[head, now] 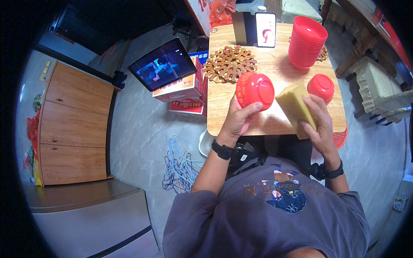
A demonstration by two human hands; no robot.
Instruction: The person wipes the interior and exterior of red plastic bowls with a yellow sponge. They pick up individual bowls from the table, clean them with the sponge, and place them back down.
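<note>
My left hand [240, 117] grips a red bowl [256, 90] tilted so its round foot faces the right; gold lettering runs along its side. In my right hand [319, 124] is a yellow sponge block [295, 106], held just right of the bowl and apart from it. Beyond the sponge, a smaller-looking red bowl [321, 87] rests upside down on the wooden table [222, 109]. A tall stack of red bowls [306, 45] stands farther back on the right.
Slatted wooden trivets [234, 63] lie at the table's left. A lit phone [266, 30] leans against a dark stand at the back. A tablet [163, 64] sits over red cartons [185, 85] to the left. Tangled blue cord [179, 164] covers floor beside a white basket [205, 143].
</note>
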